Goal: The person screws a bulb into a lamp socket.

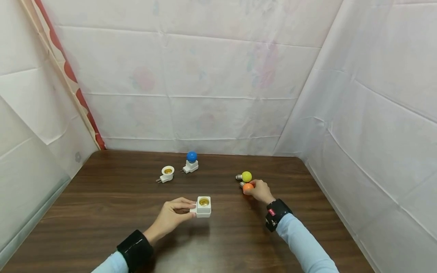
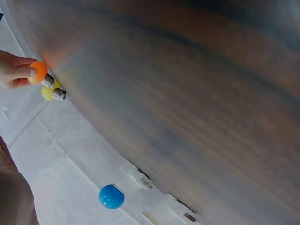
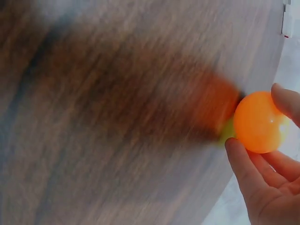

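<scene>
My left hand grips a white plug-in lamp socket with a brass-lined hole, resting on the dark wooden table. To the right, my right hand pinches an orange bulb between thumb and fingers; the right wrist view shows the orange bulb close up against the fingertips. A yellow bulb lies just behind it, metal base to the left. In the left wrist view the orange bulb and the yellow bulb appear at the upper left.
Farther back stand an empty white socket and a second socket holding a blue bulb, also the blue bulb in the left wrist view. White sheets wall the table at the back and both sides.
</scene>
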`<state>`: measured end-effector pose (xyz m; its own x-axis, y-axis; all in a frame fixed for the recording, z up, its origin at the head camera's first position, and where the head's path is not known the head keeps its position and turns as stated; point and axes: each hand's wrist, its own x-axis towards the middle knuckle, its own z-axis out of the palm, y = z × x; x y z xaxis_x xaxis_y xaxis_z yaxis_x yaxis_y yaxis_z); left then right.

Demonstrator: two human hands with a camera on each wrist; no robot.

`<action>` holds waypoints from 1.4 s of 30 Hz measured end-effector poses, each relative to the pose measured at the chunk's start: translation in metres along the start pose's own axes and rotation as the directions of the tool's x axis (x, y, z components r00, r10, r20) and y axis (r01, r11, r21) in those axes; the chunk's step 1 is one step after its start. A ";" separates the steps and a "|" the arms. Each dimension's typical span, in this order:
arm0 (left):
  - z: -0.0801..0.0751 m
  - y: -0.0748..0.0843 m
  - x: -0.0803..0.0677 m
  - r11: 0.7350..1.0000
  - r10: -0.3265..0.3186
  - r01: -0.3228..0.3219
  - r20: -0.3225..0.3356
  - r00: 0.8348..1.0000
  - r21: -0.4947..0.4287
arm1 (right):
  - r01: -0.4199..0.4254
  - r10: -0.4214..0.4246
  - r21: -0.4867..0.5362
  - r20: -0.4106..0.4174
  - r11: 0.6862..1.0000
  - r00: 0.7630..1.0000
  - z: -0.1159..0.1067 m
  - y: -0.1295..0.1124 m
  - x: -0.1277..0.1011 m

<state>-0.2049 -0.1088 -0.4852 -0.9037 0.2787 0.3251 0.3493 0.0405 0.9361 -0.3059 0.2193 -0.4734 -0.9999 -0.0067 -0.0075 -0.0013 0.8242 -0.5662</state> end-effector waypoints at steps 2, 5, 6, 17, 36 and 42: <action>0.000 -0.001 0.000 1.000 -0.001 0.001 -0.002 1.000 0.006 | 0.037 -0.037 0.037 -0.005 0.999 0.999 0.000 0.000 -0.001; 0.000 -0.002 0.000 1.000 -0.003 0.003 -0.002 1.000 0.021 | 0.107 -0.107 0.123 -0.005 0.987 0.994 -0.003 -0.004 -0.006; 0.000 -0.003 0.000 1.000 -0.005 0.005 -0.003 1.000 0.026 | 0.128 -0.130 0.162 0.001 0.978 0.991 -0.005 -0.008 -0.008; 0.007 0.000 0.004 0.999 -0.009 0.009 0.002 1.000 0.053 | 0.379 -0.439 0.378 0.085 0.845 0.894 -0.045 -0.087 -0.054; 0.016 0.014 0.007 0.999 -0.010 0.009 0.030 1.000 0.049 | 0.553 -0.560 0.128 0.342 0.824 0.755 -0.054 -0.139 -0.079; 0.018 0.009 0.009 0.996 0.034 -0.034 0.012 0.999 0.078 | 0.569 -0.545 0.067 0.398 0.820 0.738 -0.053 -0.146 -0.080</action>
<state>-0.2053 -0.0885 -0.4761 -0.8885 0.2910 0.3549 0.3985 0.1056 0.9111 -0.2263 0.1293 -0.3464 -0.7334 -0.6793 -0.0251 -0.5690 0.6337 -0.5240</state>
